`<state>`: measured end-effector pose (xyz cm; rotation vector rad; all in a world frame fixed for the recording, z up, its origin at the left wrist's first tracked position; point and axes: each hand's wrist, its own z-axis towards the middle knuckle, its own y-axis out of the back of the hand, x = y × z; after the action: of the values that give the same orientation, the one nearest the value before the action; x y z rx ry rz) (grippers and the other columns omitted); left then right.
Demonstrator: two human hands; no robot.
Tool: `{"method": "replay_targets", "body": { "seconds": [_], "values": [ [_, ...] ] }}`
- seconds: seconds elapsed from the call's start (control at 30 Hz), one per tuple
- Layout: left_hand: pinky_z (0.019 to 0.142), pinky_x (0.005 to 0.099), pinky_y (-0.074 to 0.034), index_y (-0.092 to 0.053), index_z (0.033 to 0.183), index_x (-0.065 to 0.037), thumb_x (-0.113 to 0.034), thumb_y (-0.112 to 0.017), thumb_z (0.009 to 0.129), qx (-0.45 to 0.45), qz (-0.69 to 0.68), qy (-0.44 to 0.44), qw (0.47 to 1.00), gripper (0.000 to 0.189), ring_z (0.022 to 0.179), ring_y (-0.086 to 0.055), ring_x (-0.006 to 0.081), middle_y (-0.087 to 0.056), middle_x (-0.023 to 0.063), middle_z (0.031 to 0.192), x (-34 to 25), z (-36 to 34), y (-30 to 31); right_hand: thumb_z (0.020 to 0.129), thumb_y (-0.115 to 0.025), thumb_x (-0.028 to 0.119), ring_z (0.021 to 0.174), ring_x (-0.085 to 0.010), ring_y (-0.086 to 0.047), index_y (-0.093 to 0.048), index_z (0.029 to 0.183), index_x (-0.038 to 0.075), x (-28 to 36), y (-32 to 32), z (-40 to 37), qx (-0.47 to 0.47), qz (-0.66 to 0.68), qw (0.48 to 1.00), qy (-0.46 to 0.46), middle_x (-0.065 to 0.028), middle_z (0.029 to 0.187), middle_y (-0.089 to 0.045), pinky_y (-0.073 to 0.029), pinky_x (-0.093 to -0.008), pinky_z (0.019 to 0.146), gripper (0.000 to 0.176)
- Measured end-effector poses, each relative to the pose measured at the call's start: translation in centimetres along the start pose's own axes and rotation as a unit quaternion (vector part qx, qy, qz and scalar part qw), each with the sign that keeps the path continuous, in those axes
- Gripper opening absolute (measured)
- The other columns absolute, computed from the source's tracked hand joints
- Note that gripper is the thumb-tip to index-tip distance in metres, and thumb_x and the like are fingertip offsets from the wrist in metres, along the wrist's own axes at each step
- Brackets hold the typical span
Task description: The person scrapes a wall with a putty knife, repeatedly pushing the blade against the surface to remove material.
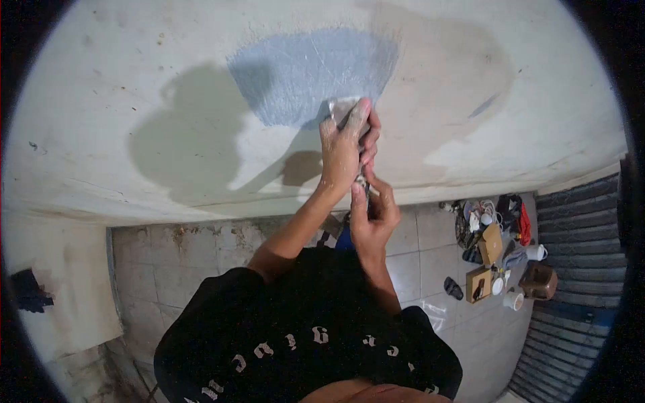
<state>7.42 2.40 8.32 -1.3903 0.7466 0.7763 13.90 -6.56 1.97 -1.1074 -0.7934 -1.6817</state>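
Note:
A broad metal putty knife (341,107) lies with its blade against the lower edge of a blue-grey patch (316,70) on the pale wall. My left hand (344,151) is closed around it close to the blade, one finger stretched along the metal. Lower down, my right hand (376,215) closes its fingers on the handle end, which is mostly hidden. Whitish residue speckles the left hand's skin.
The off-white wall (201,40) carries shadows and small stains. On the tiled floor (430,269) at the right are a cardboard box (479,285), a sandal (453,288), a brown plastic container (539,281) and cords. A ribbed shutter (571,269) stands at far right.

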Motion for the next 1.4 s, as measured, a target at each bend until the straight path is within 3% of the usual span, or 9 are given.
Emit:
{"method": "replay_targets", "body": {
  "seconds": [0.1,0.13,0.27,0.7,0.87,1.07,1.2,1.3,1.4],
  "values": [
    [0.034,0.0234,-0.031,-0.054,0.074,-0.003,-0.034,-0.056,0.096,-0.038,0.032,0.025,0.998,0.038,0.037,-0.038,0.0072,-0.042,-0.0008,0.052,2.1,-1.0,1.9,0.089,-0.065,0.005,0.078,-0.0078,-0.059,-0.061,0.116,-0.006,-2.5,-0.3,-1.7,0.007,-0.027,0.999,0.032,-0.0142,0.095,-0.069,-0.047,-0.0222,0.065,0.029],
    [0.034,0.0234,-0.031,-0.053,0.074,-0.003,-0.034,-0.055,0.096,-0.038,0.024,0.047,0.998,0.039,0.037,-0.038,0.0077,-0.042,-0.0007,0.052,2.3,-1.0,2.2,0.090,-0.065,0.006,0.073,-0.0068,-0.056,-0.061,0.116,-0.005,-2.4,-0.1,-2.2,0.025,-0.018,0.999,-0.035,-0.0122,0.088,-0.068,-0.045,-0.0222,0.061,0.029],
    [0.035,0.0241,-0.033,-0.053,0.077,-0.006,-0.037,-0.056,0.095,-0.018,0.001,0.063,0.998,0.036,0.037,-0.038,0.0085,-0.041,-0.0015,0.053,2.1,-1.2,2.1,0.090,-0.065,0.006,0.070,-0.0062,-0.054,-0.061,0.117,-0.003,-1.5,0.3,-2.4,0.021,-0.029,0.998,-0.042,-0.0104,0.083,-0.067,-0.045,-0.0224,0.061,0.029],
    [0.034,0.0241,-0.033,-0.051,0.076,-0.007,-0.039,-0.055,0.096,-0.008,0.010,0.078,0.997,0.038,0.038,-0.038,0.0077,-0.039,-0.0024,0.053,3.1,-0.9,3.1,0.090,-0.065,0.007,0.077,-0.0080,-0.060,-0.062,0.116,-0.003,-3.4,-0.3,-2.9,0.010,-0.029,0.999,-0.026,-0.0140,0.093,-0.070,-0.049,-0.0244,0.066,0.029],
    [0.034,0.0240,-0.032,-0.053,0.074,-0.005,-0.036,-0.058,0.095,-0.019,-0.002,0.076,0.997,0.038,0.037,-0.038,0.0083,-0.042,-0.0007,0.052,3.4,-0.8,3.3,0.089,-0.067,0.007,0.076,-0.0081,-0.060,-0.062,0.116,-0.003,-3.0,-0.1,-2.9,0.022,-0.043,0.996,-0.074,-0.0139,0.092,-0.070,-0.049,-0.0239,0.066,0.029],
    [0.033,0.0243,-0.032,-0.053,0.073,-0.005,-0.035,-0.057,0.095,-0.019,0.023,0.066,0.997,0.038,0.036,-0.038,0.0085,-0.041,-0.0007,0.051,3.1,-0.8,3.0,0.088,-0.067,0.007,0.069,-0.0066,-0.055,-0.062,0.115,-0.003,-3.6,-0.6,-2.7,-0.012,-0.020,0.999,0.023,-0.0129,0.090,-0.070,-0.046,-0.0237,0.060,0.029],
    [0.034,0.0243,-0.032,-0.053,0.072,-0.005,-0.035,-0.057,0.095,-0.010,0.026,0.041,0.999,0.038,0.036,-0.038,0.0084,-0.041,-0.0009,0.051,3.0,-0.8,2.9,0.089,-0.065,0.005,0.070,-0.0045,-0.051,-0.063,0.115,-0.003,-2.5,0.0,-2.6,0.025,-0.061,0.997,-0.040,-0.0104,0.087,-0.069,-0.043,-0.0224,0.058,0.027],
    [0.035,0.0246,-0.032,-0.052,0.074,-0.007,-0.037,-0.057,0.095,0.020,0.034,0.011,0.999,0.037,0.038,-0.037,0.0082,-0.040,-0.0019,0.052,1.0,0.1,1.1,0.091,-0.064,0.004,0.054,-0.0001,-0.036,-0.061,0.116,-0.003,-0.2,-0.5,0.1,-0.017,-0.068,0.994,0.084,-0.0049,0.085,-0.067,-0.027,-0.0198,0.046,0.027],
    [0.034,0.0250,-0.031,-0.052,0.075,-0.007,-0.035,-0.058,0.094,0.045,0.019,-0.016,0.999,0.035,0.037,-0.037,0.0083,-0.041,-0.0018,0.053,-1.9,0.5,-1.6,0.090,-0.064,0.005,0.061,-0.0037,-0.043,-0.061,0.116,-0.004,2.4,0.1,0.9,-0.005,-0.027,1.000,-0.005,-0.0047,0.078,-0.064,-0.035,-0.0218,0.052,0.028]
  ]
}}
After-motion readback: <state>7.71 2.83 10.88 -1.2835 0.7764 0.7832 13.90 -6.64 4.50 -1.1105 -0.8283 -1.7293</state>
